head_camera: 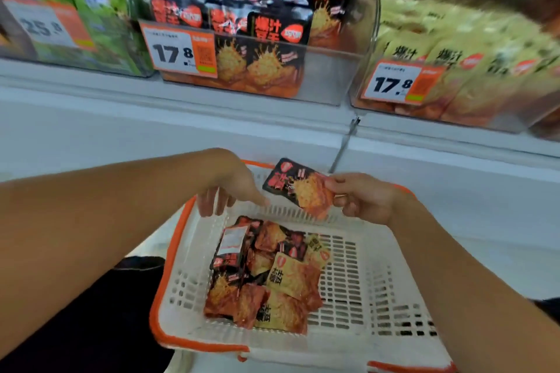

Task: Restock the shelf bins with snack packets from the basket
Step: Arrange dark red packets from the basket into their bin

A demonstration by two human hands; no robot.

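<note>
A white basket with an orange rim (378,275) sits low in front of me and holds several black and yellow snack packets (266,275). My right hand (366,198) pinches one black packet (298,188) by its corner above the basket's far edge. My left hand (230,188) hovers over the basket's far left corner, fingers hanging loosely, holding nothing. On the shelf above, a clear bin of black packets (327,79) stands in the middle. To its right is a clear bin of yellow packets (463,70).
A bin of green packets (91,15) stands at the left of the shelf. Price tags reading 17.8 (178,51) hang on the bin fronts. The white shelf ledge (212,118) runs between bins and basket. Dark clothing lies at bottom left.
</note>
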